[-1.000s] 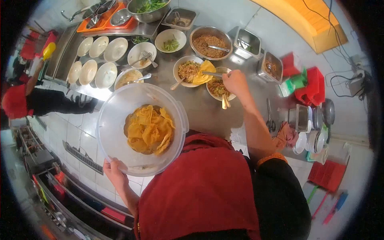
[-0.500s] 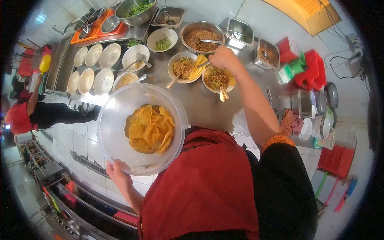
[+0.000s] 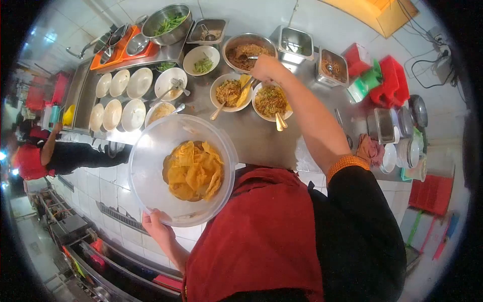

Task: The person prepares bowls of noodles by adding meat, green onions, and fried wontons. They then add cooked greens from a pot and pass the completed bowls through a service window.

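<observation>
My left grip [image 3: 160, 225] pinches the lower rim of a clear plastic tub [image 3: 147, 156], held tilted in front of the desk [image 3: 259, 143]; yellow crackers [image 3: 193, 171] are heaped at its bottom. My right grip [image 3: 268, 69] is pressed together around a metal utensil [image 3: 250, 82], mostly hidden by the fingers. The utensil's end meets a folded yellow cracker [image 3: 245, 93] at the right side of the left noodle bowl [image 3: 237, 109]; from here I can't tell if it's clamped. I see a spoon handle [image 3: 217, 111] leaning out of that bowl. Right noodle bowl [image 3: 258, 112] sits just beside it, handles [image 3: 279, 122] out front. Behind: a steel bowl [image 3: 232, 65] of brown topping. Two rows of cream bowls [image 3: 134, 115] far left.
</observation>
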{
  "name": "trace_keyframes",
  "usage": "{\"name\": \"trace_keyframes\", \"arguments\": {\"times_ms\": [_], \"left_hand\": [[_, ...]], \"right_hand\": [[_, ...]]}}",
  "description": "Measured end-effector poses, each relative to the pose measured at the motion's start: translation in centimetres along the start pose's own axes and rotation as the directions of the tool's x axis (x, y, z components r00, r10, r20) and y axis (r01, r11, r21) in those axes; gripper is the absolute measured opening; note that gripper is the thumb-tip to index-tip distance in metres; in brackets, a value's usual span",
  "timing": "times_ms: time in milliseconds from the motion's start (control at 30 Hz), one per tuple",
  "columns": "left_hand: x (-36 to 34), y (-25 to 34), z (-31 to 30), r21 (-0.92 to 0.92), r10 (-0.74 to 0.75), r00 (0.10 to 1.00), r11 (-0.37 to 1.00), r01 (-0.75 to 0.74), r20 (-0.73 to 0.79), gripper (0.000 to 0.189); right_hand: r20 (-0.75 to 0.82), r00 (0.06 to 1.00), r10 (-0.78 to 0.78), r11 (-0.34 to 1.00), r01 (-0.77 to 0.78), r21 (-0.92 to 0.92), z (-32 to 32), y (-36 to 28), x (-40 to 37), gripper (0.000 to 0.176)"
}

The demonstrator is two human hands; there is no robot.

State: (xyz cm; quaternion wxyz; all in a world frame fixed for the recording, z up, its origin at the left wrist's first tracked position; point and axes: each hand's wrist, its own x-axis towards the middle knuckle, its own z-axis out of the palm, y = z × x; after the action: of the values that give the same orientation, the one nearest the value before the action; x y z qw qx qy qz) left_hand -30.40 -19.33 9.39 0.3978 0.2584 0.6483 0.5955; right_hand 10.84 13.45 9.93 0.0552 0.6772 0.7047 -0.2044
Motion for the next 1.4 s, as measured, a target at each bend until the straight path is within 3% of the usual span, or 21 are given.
{"name": "trace_keyframes", "arguments": {"times_ms": [167, 267, 333, 400, 467, 533, 600, 667, 733, 800, 833, 900, 933, 1000, 1067, 1133, 1200, 1300, 1367, 1400], "left_hand": [[0.2, -0.3, -0.1, -0.013, 0.042, 0.999, 0.999, -0.043, -0.033, 0.009], [-0.1, 0.0, -0.2, -0.01, 0.021, 0.999, 1.0, -0.021, 0.042, 0.018], [-0.2, 0.2, 0.5, -0.024, 0.044, 0.999, 0.999, -0.044, 0.008, 0.017], [0.4, -0.4, 0.1, -0.038, 0.023, 1.0, 0.999, -0.023, -0.002, 0.017], [0.2, -0.6, 0.2, -0.049, -0.004, 1.0, 0.999, 0.003, -0.03, 0.016], [-0.1, 0.0, 1.1, -0.018, 0.014, 0.999, 1.0, -0.015, -0.049, 0.023], [-0.5, -0.2, 0.7, 0.026, 0.015, 0.997, 1.0, -0.013, -0.077, 0.023], [-1.0, 0.6, 1.9, 0.082, 0.012, 1.0, 0.997, -0.012, 0.001, 0.022], [-1.4, 1.0, 3.0, 0.07, 0.022, 1.0, 0.997, -0.021, -0.017, 0.021], [-1.8, 1.2, 3.9, 0.055, 0.03, 1.0, 0.998, -0.03, -0.006, 0.02], [-2.0, 1.3, 4.3, 0.055, 0.011, 1.0, 0.998, -0.01, -0.007, 0.02], [-2.0, 1.3, 4.5, 0.055, -0.003, 1.0, 0.998, 0.004, -0.014, 0.019], [-1.9, 0.9, 4.3, 0.066, -0.018, 1.0, 0.998, 0.018, 0.008, 0.021], [-2.1, 0.8, 4.3, 0.081, -0.038, 0.999, 0.996, 0.037, 0.011, 0.023], [-2.2, 0.9, 4.9, 0.079, -0.023, 0.999, 0.997, 0.02, 0.037, 0.024], [-2.5, 1.1, 5.0, 0.137, -0.05, 0.998, 0.99, 0.045, 0.033, 0.026], [-2.8, 1.2, 5.3, 0.159, -0.06, 0.997, 0.986, 0.05, 0.056, 0.026], [-2.9, 0.3, 5.8, 0.085, -0.016, 1.0, 0.996, 0.015, 0.012, 0.017], [-3.2, 0.1, 5.7, 0.081, -0.034, 0.999, 0.996, 0.032, 0.026, 0.02], [-3.2, 0.0, 5.5, 0.075, -0.04, 0.999, 0.996, 0.038, 0.027, 0.022]], "right_hand": [[-0.021, 1.0, -0.02, 0.997, 0.022, 0.072, 0.0, 0.2, -1.2, 0.022], [-0.06, 0.998, 0.019, 0.986, -0.009, 0.166, 1.4, 2.3, -1.0, 0.026], [-0.2, 0.98, -0.011, 0.978, 0.052, 0.201, 2.4, 4.0, -1.4, 0.032], [-0.193, 0.981, 0.033, 0.971, 0.015, 0.239, 1.6, 4.0, -3.6, 0.037], [-0.159, 0.987, 0.02, 0.986, 0.006, 0.164, 0.1, 4.0, -5.9, 0.036], [-0.254, 0.967, -0.002, 0.977, 0.056, 0.206, -0.7, 4.7, -8.0, 0.036], [-0.582, 0.804, -0.118, 0.982, 0.182, 0.052, -0.2, 6.0, -9.7, 0.037], [-0.51, 0.859, 0.037, 0.985, 0.055, 0.163, -3.1, 5.4, -12.7, 0.035], [-0.524, 0.851, 0.017, 0.963, 0.128, 0.239, -6.0, 4.1, -16.2, 0.03], [-0.465, 0.875, 0.132, 0.894, 0.098, 0.438, -8.1, 1.9, -19.8, 0.024], [-0.468, 0.874, 0.134, 0.896, 0.095, 0.434, -8.2, 1.1, -21.1, 0.024], [-0.487, 0.871, 0.057, 0.7, 0.313, 0.641, -8.0, -0.7, -22.6, 0.023], [-0.486, 0.873, 0.049, 0.698, 0.318, 0.642, -7.4, -1.6, -23.0, 0.023], [-0.474, 0.869, -0.145, 0.76, 0.404, 0.508, -5.9, -3.4, -23.2, 0.022], [-0.269, 0.919, -0.287, 0.725, 0.392, 0.566, -4.7, -5.9, -22.6, 0.019], [-0.14, 0.884, -0.447, 0.72, 0.448, 0.529, -2.4, -7.7, -21.4, 0.016], [-0.148, 0.828, -0.541, 0.682, 0.534, 0.499, 1.3, -9.9, -20.8, 0.018], [-0.091, 0.797, -0.597, 0.693, 0.569, 0.442, 7.0, -11.9, -20.2, 0.021], [0.033, 0.696, -0.717, 0.66, 0.663, 0.354, 8.1, -12.7, -20.3, 0.023], [0.034, 0.709, -0.704, 0.673, 0.651, 0.35, 7.6, -12.3, -20.5, 0.023]]}}
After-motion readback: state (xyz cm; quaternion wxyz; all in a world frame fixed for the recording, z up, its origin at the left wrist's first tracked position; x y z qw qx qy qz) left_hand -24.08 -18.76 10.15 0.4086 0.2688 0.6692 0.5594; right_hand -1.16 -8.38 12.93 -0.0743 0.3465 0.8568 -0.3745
